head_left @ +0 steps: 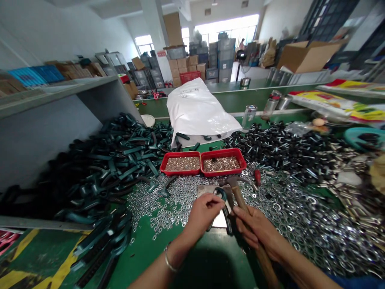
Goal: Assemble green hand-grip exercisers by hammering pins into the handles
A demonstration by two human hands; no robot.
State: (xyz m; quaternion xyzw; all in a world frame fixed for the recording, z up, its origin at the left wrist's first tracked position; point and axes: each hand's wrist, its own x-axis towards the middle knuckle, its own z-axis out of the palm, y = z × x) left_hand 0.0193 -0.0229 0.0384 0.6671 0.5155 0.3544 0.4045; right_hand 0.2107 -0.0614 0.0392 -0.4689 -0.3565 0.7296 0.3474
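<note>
My left hand (204, 212) pinches at the curved top of a dark green metal part (221, 194), which stands over a flat steel plate (220, 219). My right hand (255, 230) grips the wooden handle of a hammer (247, 216) close to that part. The hammer's metal head (229, 182) is raised beyond my fingers, near the red trays. Whatever my left fingertips pinch is too small to tell. Steel washers (168, 204) lie scattered around the plate on the green bench top (156, 253).
A large heap of dark green clamp-like parts (105, 160) lies to the left. Two red trays of small metal fasteners (203, 162) stand ahead, and black knobbed bolts (279, 152) and more washers (306, 212) cover the right. A white plastic sack (198, 108) lies behind them.
</note>
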